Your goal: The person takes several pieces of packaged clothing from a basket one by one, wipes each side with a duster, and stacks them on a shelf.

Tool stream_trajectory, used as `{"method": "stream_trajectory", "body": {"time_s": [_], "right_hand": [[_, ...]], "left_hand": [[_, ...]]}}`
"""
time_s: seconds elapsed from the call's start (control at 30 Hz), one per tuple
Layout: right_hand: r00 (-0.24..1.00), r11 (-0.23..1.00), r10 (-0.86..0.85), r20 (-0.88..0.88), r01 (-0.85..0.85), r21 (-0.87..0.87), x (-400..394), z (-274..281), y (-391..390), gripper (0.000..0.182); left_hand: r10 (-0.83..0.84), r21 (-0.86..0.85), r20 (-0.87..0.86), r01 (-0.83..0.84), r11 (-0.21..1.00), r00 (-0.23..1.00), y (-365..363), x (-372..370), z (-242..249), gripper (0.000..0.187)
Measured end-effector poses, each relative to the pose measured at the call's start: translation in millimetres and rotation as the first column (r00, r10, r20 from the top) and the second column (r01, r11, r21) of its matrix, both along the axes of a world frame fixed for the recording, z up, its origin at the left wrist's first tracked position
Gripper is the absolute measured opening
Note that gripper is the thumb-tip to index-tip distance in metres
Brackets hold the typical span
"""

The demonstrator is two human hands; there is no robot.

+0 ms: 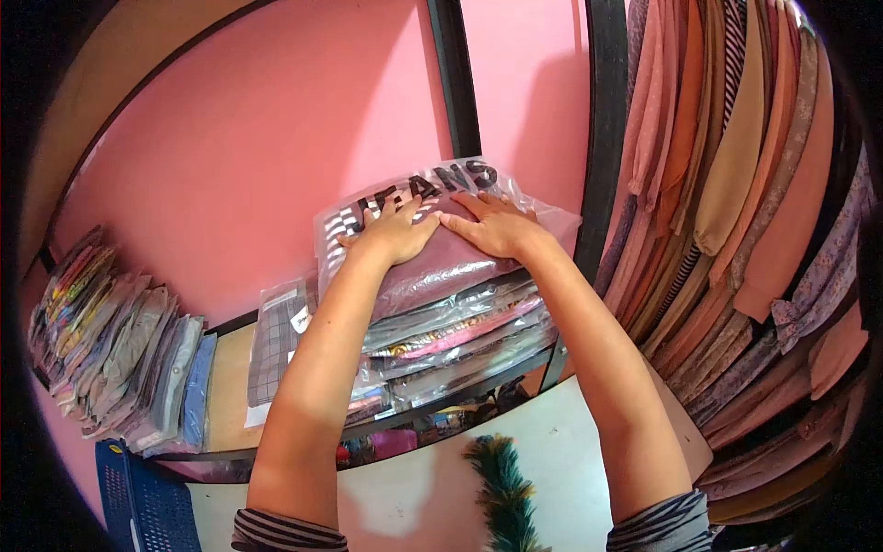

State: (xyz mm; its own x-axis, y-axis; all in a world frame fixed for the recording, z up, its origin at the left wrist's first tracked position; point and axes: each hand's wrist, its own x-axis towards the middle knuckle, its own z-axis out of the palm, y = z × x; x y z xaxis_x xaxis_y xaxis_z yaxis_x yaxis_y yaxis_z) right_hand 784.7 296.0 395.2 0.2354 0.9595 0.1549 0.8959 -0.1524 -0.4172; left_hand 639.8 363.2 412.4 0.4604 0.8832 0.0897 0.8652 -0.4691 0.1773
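Note:
Both palms lie flat on a clear plastic bag (441, 276) printed with "JEANS" in black, holding a folded mauve garment. My left hand (394, 230) spreads its fingers over the bag's left half. On the right half rests my right hand (492, 224), fingers stretched out, its thumb meeting the left thumb. Under this bag is a stack of bagged folded clothes (460, 340) on a shelf. A bagged grey checked garment (280, 331) with a white tag lies beside the stack, partly behind my left forearm.
Several bagged garments (129, 350) lean in a row on the shelf's left. Long garments (736, 184) hang at the right. A blue perforated basket (147, 501) stands lower left. Green tinsel (501, 488) lies on a white surface (414, 497). A pink wall (258, 138) with dark posts is behind.

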Motion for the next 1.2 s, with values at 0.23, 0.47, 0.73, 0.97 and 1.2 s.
{"method": "stream_trajectory", "body": {"time_s": [0.23,0.47,0.73,0.97,1.2], "right_hand": [[1.000,1.000,0.012,-0.026,-0.012,-0.003,0,-4,6,0.070],[1.000,1.000,-0.011,0.001,0.011,0.005,-4,-1,-1,0.070],[0.998,0.998,-0.030,0.049,0.027,0.049,-2,7,-5,0.069],[0.945,0.879,-0.042,0.324,-0.119,0.461,-1,-16,-57,0.064],[0.920,0.746,-0.154,0.361,-0.131,0.653,-13,-49,-106,0.065]], "left_hand": [[-0.144,0.063,0.049,0.141,0.988,0.988,29,-5,-23,0.063],[-0.127,0.087,0.034,0.123,0.989,0.991,30,-6,-27,0.064],[-0.100,-0.052,-0.010,0.099,0.994,0.995,0,-23,7,0.067],[-0.289,0.063,0.091,0.284,0.957,0.953,-57,-96,0,0.060],[-0.262,0.447,0.219,0.142,0.883,0.940,-114,-150,-35,0.059]]}}
